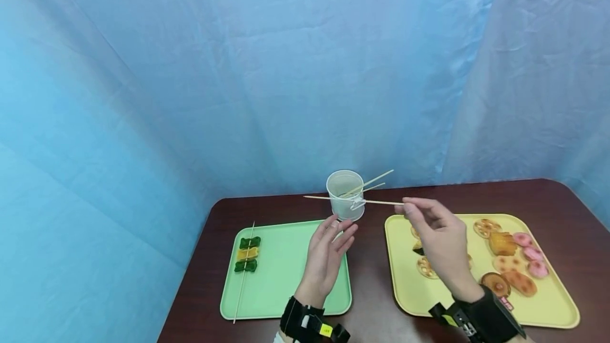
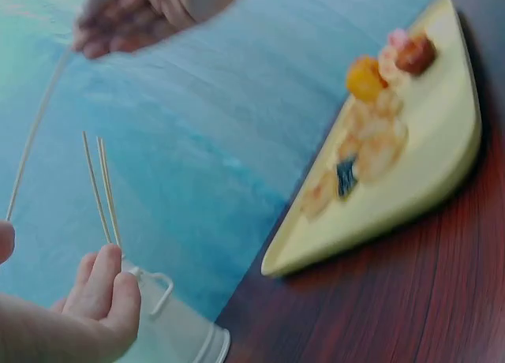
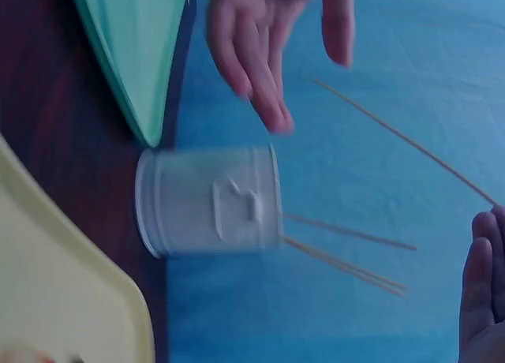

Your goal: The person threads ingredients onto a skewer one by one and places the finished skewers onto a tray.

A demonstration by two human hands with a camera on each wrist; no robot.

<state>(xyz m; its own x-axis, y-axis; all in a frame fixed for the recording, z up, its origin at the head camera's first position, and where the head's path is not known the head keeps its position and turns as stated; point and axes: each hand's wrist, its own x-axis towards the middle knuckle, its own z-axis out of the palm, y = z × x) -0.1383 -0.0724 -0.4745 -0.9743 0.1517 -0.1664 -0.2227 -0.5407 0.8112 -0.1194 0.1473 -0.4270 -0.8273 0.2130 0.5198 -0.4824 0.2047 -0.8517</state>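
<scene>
My right hand (image 1: 440, 242) pinches one end of a thin wooden skewer (image 1: 381, 202). The skewer is bare along its length and lies nearly level, its far end pointing left across the front of a whitish cup (image 1: 340, 208) in the head view. Palm up, my left hand (image 1: 326, 255) is held over the right part of a green tray (image 1: 286, 300), just below the skewer. Its fingers are spread and hold nothing; in the right wrist view the left fingers (image 3: 260, 71) stand apart from the skewer (image 3: 406, 146). Several more skewers (image 2: 96, 188) lean out of the cup.
On the green tray's left side lies a skewer with green and yellow pieces (image 1: 248, 253) threaded on it. A yellow tray (image 1: 414, 300) at right bears several toy-like food pieces, among them pink ones (image 1: 532, 253) and a brown round one (image 1: 495, 283). Blue cloth (image 1: 305, 68) hangs behind the table.
</scene>
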